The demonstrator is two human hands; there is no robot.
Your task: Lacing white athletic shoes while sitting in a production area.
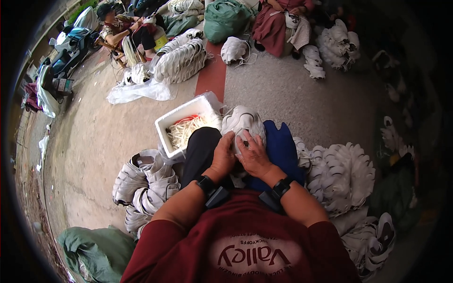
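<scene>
A white shoe (244,118) rests on my lap, its rounded end pointing away from me. My left hand (223,154) is closed along its left side, the fingertips at the near part of the shoe. My right hand (255,154) lies over the right side, with its fingers curled onto the upper. Both hands grip the shoe, and what the fingertips pinch is too small to make out. Just beyond my left knee stands a white foam box (163,128) holding a tangle of cream laces (181,134) and something red.
Nested white shoes are piled at my left (146,184) and right (339,177). A green sack (96,252) lies at lower left. Ahead, two people sit handling white shoes, near a long shoe row (181,61) and a green bag (227,21). Scooters (71,49) stand far left.
</scene>
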